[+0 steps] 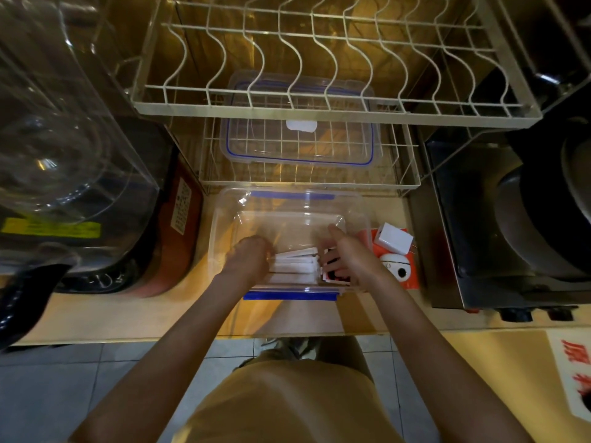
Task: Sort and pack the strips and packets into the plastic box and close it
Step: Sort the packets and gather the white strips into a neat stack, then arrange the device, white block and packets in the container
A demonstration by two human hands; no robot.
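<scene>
A clear plastic box (224, 215) with blue latches stands open on the counter. Both hands reach down into it. My left hand (248, 260) is curled on the left end of a stack of white strips (295, 265) lying along the box's near side. My right hand (347, 257) rests at the strips' right end, fingers on dark red-and-white packets (332, 276). The box's clear lid (300, 139) with a blue seal lies on the lower wire shelf behind the box.
A wire dish rack (319, 100) hangs over the lid. An orange pack with white boxes (395, 251) sits right of the box. A large clear water bottle (64, 139) stands left, a dark appliance (511, 219) right.
</scene>
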